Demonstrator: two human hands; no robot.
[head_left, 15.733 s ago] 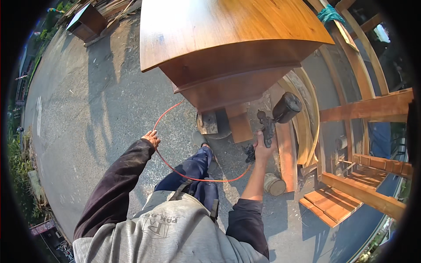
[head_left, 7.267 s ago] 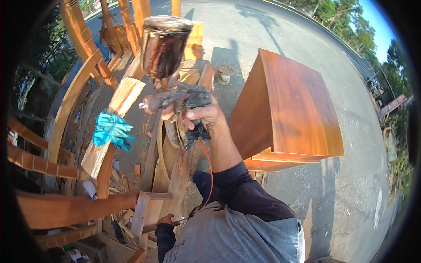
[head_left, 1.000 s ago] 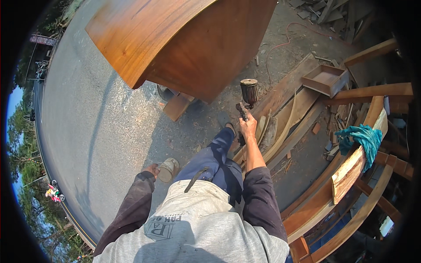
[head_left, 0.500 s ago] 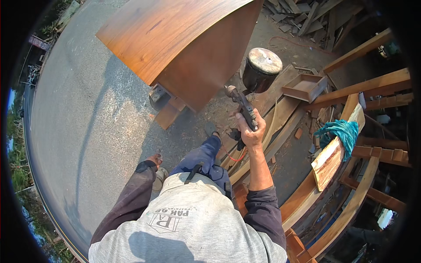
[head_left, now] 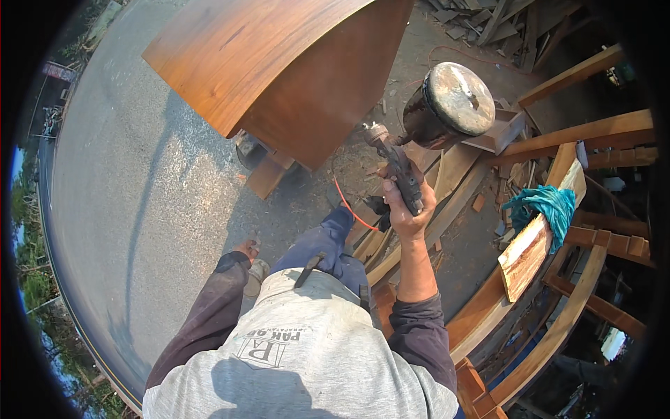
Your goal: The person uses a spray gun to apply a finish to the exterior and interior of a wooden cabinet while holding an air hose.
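My right hand (head_left: 412, 206) is wrapped round the grip of a dark, worn spray gun (head_left: 398, 164). Its nozzle faces the side of a varnished brown wooden cabinet (head_left: 328, 91), apart from the surface, and a faint haze hangs between them. Joined to the gun is a stained round paint cup (head_left: 457, 101) with a pale, blotched lid. Low beside my left leg, my left hand (head_left: 246, 249) hangs with its fingers drawn together. Whether they pinch something small cannot be made out. The cabinet's glossy top (head_left: 244, 52) catches the sunlight.
An orange air hose (head_left: 349, 204) curves behind my right wrist. Wooden planks (head_left: 447, 178) and a shallow wooden box (head_left: 499, 133) lie to the right. A teal cloth (head_left: 548, 209) drapes over a board near stacked wooden frames. Scrap wood (head_left: 488, 21) is heaped at the back right.
My right hand has risen slightly and moved right with the spray gun, tipping the cup rightward and closer to view. More hose shows. The cabinet sits slightly further left in view. My left hand stays low.
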